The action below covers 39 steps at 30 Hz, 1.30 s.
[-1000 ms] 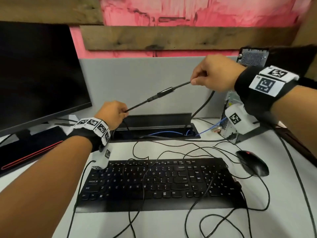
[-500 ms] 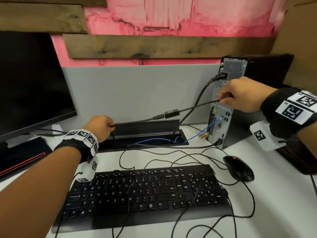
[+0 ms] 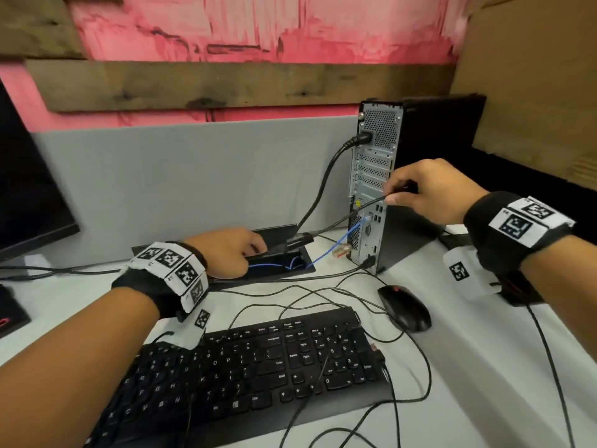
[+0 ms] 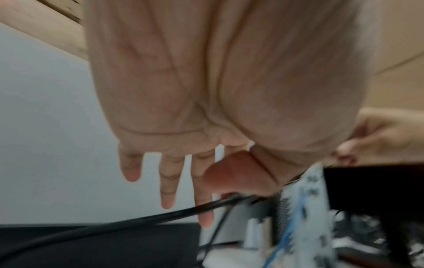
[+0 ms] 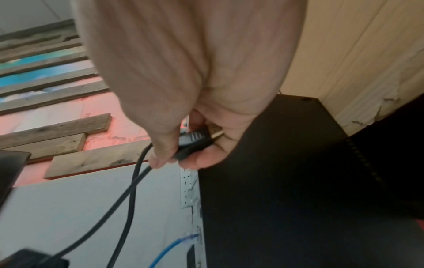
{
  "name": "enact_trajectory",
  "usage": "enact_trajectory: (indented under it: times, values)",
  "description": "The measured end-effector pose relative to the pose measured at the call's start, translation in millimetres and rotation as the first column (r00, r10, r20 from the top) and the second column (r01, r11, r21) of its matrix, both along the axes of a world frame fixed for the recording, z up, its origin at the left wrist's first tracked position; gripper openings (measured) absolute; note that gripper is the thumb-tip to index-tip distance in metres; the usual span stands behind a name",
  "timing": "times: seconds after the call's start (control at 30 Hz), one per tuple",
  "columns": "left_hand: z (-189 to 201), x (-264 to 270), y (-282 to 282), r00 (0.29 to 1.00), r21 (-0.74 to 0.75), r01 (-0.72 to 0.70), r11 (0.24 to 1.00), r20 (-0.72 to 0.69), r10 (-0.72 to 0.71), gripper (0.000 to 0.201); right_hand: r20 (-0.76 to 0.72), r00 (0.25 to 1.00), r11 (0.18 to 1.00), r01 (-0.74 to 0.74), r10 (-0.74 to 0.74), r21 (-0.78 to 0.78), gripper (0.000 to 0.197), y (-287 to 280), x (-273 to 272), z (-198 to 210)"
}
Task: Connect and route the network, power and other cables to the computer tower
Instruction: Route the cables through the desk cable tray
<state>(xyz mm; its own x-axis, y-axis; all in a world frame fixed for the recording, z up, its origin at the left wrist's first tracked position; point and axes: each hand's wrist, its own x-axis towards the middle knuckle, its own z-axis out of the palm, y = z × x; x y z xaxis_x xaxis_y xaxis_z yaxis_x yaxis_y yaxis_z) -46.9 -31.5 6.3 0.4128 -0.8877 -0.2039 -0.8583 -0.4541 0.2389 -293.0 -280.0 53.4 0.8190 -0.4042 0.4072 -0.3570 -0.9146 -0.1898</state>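
Note:
The black computer tower (image 3: 429, 176) stands at the back right, its rear panel (image 3: 371, 189) turned left. A thick power cable (image 3: 326, 179) and a blue network cable (image 3: 349, 234) are plugged into it. My right hand (image 3: 392, 195) pinches the plug (image 5: 199, 137) of a black cable (image 3: 349, 215) just in front of the panel's ports, metal tip toward the palm. This cable sags left past an inline block (image 3: 300, 240) to my left hand (image 3: 255, 248), over the desk cable tray (image 3: 307, 270). There my left hand (image 4: 229, 192) pinches it with thumb and forefinger, other fingers straight.
A black keyboard (image 3: 258, 367) lies in front and a black mouse (image 3: 403, 307) to its right, with several thin loose cables looped over and around them. A monitor (image 3: 29, 189) stands at the left. A grey partition (image 3: 193, 179) closes the back of the desk.
My right hand has carried the plug down and right to the tower's rear panel. The left hand has dropped with the cable to the desk tray.

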Motion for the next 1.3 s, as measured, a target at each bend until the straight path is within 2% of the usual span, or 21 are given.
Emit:
enact_trajectory:
  times: [0.1,0.2,0.27,0.33,0.37,0.47,0.5,0.57,0.6,0.63,0.7,0.77,0.83,0.93,1.07,1.2,1.3]
  values:
    - [21,-39,-32,0.995,-0.124,0.049,0.991,-0.081,-0.059,0.055,0.073,0.997,0.999,-0.032,0.032,0.009,0.015,0,3,-8]
    - [21,-58,-59,0.997,-0.051,0.002,0.999,0.071,0.001,0.061,0.169,0.985,0.994,-0.057,0.041,0.091,0.023,-1,4,-9]
    - [14,-61,-72,0.983,-0.059,-0.055,0.997,0.174,0.064,0.061,0.238,0.969,0.979,-0.104,0.059,0.178,0.024,-2,4,-10]
    - [11,-69,-79,0.974,-0.167,-0.055,0.984,0.21,0.09,0.062,0.288,0.953,0.952,-0.168,0.09,0.257,0.025,3,7,-15]
    - [12,-74,-83,0.981,-0.257,-0.012,0.966,0.186,0.061,0.062,0.305,0.946,0.936,-0.201,0.109,0.288,0.025,6,9,-18]
    - [17,-91,-97,0.988,-0.511,0.117,0.852,-0.028,-0.153,0.044,0.33,0.929,0.904,-0.279,0.168,0.324,0.027,15,18,-26]
    - [19,-94,-100,0.965,-0.556,0.08,0.827,-0.164,-0.203,0.041,0.334,0.926,0.9,-0.289,0.176,0.326,0.028,16,19,-28]
    - [20,-93,-105,0.856,-0.563,-0.074,0.823,-0.46,-0.238,0.039,0.336,0.925,0.903,-0.289,0.178,0.317,0.032,16,21,-30]
    - [20,-91,-107,0.815,-0.549,-0.126,0.826,-0.533,-0.23,0.035,0.33,0.928,0.91,-0.279,0.173,0.308,0.036,15,21,-31]
    - [19,-89,-108,0.813,-0.542,-0.145,0.828,-0.542,-0.212,0.028,0.319,0.935,0.92,-0.254,0.155,0.299,0.04,14,20,-31]
    - [17,-83,-109,0.854,-0.542,-0.151,0.827,-0.493,-0.168,0.02,0.289,0.953,0.95,-0.169,0.09,0.263,0.052,10,17,-27]
    - [13,-77,-110,0.889,-0.543,-0.138,0.828,-0.436,-0.138,0.025,0.279,0.96,0.991,-0.06,0.026,0.117,0.061,1,13,-20]
    - [8,-70,-111,0.932,-0.534,-0.096,0.84,-0.344,-0.112,0.026,0.355,0.935,1.0,0.002,0.009,-0.031,0.06,-6,10,-13]
    - [-3,-64,-115,0.97,-0.514,-0.058,0.856,-0.231,-0.072,0.019,0.521,0.853,0.986,0.089,-0.001,-0.144,0.056,-14,13,-2]
    - [-16,-67,-127,0.994,-0.445,-0.023,0.895,-0.108,-0.028,0.013,0.509,0.856,0.953,0.222,-0.09,-0.205,0.074,-21,24,14]
    - [-32,-71,-138,0.997,-0.389,0.0,0.921,-0.069,-0.029,0.011,0.433,0.896,0.962,0.197,-0.099,-0.189,0.08,-31,37,14]
    - [-44,-73,-147,0.997,-0.32,0.009,0.948,-0.067,-0.032,0.012,0.444,0.89,0.957,0.208,-0.099,-0.202,0.079,-35,40,11]
